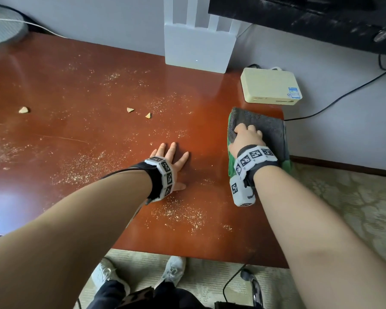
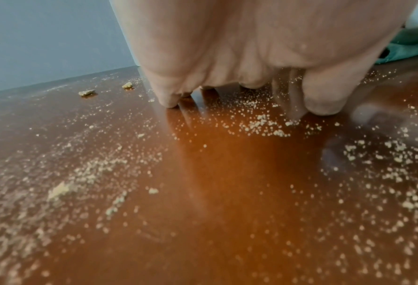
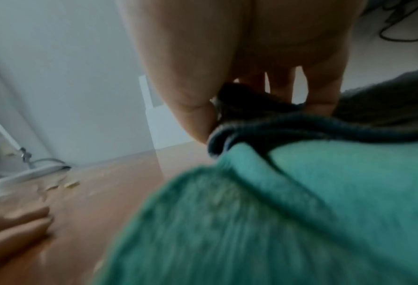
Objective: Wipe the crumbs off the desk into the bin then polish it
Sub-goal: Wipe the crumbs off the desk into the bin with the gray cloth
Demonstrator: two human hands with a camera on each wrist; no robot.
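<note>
Far left on the red-brown surface, the round grey base of a fan. Across the middle, fine crumbs and three larger triangular bits. Left hand flat on the wood, fingers spread and straight, holding nothing. Behind, a white box-shaped device with a small blue light. At the right edge, right hand curled down onto a grey-and-green cloth, gripping it. Beyond, a cream box with a blue label, too small to read.
</note>
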